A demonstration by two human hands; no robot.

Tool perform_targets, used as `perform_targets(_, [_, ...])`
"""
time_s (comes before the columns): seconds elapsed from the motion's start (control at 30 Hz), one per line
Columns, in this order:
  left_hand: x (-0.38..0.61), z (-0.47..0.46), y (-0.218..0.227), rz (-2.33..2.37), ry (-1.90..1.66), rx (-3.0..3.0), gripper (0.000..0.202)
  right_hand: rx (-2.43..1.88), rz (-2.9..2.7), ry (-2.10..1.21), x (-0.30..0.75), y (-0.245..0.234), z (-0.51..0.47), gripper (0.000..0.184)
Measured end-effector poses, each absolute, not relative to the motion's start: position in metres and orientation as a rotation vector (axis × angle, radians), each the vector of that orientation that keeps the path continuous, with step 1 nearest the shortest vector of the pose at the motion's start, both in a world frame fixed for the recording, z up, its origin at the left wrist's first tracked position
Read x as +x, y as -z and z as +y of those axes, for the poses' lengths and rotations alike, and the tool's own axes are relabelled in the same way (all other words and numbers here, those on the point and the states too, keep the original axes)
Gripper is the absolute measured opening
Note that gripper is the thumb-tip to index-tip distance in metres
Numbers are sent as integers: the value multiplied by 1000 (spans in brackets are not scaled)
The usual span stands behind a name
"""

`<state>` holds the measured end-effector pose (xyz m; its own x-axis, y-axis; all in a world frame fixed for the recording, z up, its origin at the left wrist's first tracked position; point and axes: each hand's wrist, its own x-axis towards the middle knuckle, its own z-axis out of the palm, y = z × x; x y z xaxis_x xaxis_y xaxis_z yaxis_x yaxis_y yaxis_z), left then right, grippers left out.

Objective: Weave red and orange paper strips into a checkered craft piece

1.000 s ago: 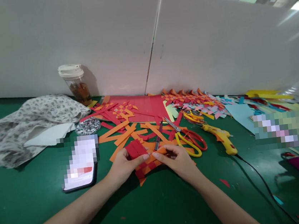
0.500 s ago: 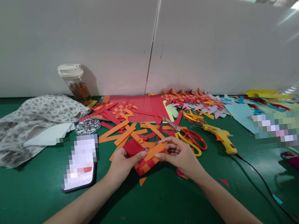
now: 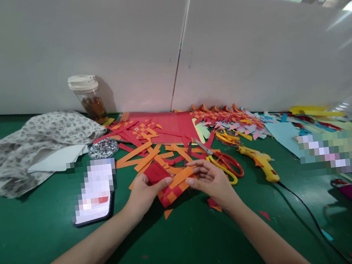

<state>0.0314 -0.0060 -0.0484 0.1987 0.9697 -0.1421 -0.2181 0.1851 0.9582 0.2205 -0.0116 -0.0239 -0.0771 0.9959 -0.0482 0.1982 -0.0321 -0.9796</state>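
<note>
A small piece woven from red and orange paper strips is held between my two hands above the green table. My left hand pinches its red left part, thumb on top. My right hand pinches the orange strip at its right edge between thumb and fingers. Part of the weave is hidden behind the fingers. Just past my hands lie loose orange paper strips and red strips. Scissors with red and yellow handles rest beyond my right hand.
A yellow glue gun with a black cord lies to the right. On the left are a phone, a patterned cloth and a lidded cup. Finished woven fish-like pieces and paper scraps line the white partition.
My right thumb has shifted slightly right along the orange strip, and the woven piece has tilted a little. Both hands still hold it; the things around have not moved.
</note>
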Motion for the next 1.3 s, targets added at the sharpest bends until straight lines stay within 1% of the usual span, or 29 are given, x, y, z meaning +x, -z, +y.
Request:
perform_targets(0.1, [31,-7,47,991,-1027,1026,20,-1332,-1491,-1288,217,24,-14,49])
perform_targets(0.17, [31,-8,47,994,-991,1063,21,-1323,-1528,-1323,214,25,-15,44])
perform_targets(0.3, [31,-9,46,944,-949,1114,22,-1294,-1538,-1284,210,26,-17,28])
perform_targets(0.47, [31,-11,48,912,-935,1145,21,-1253,-1551,-1303,210,24,-17,26])
perform_targets(0.57, [32,-11,49,919,-967,1121,23,-1288,-1606,-1249,211,24,-16,23])
perform_targets(0.73, [36,-8,49,833,-1087,1105,41,-1416,-1560,-996,214,24,-14,24])
perform_targets(0.83, [37,-6,50,866,-1125,1090,50,-1421,-1489,-935,215,23,-13,25])
perform_targets(0.9, [38,-6,50,895,-1090,1081,51,-1423,-1468,-921,215,22,-13,26])
perform_targets(1.0, [36,-6,51,891,-1020,1089,40,-1427,-1476,-942,215,21,-13,26])
perform_targets(1.1, [35,-6,55,943,-1049,1118,27,-1412,-1510,-1035,216,19,-12,27])
perform_targets(1.2, [34,-7,58,988,-1057,1164,23,-1416,-1523,-1128,219,17,-11,32])
perform_targets(1.3, [35,-9,56,944,-990,1203,19,-1422,-1517,-1181,221,18,-10,42])
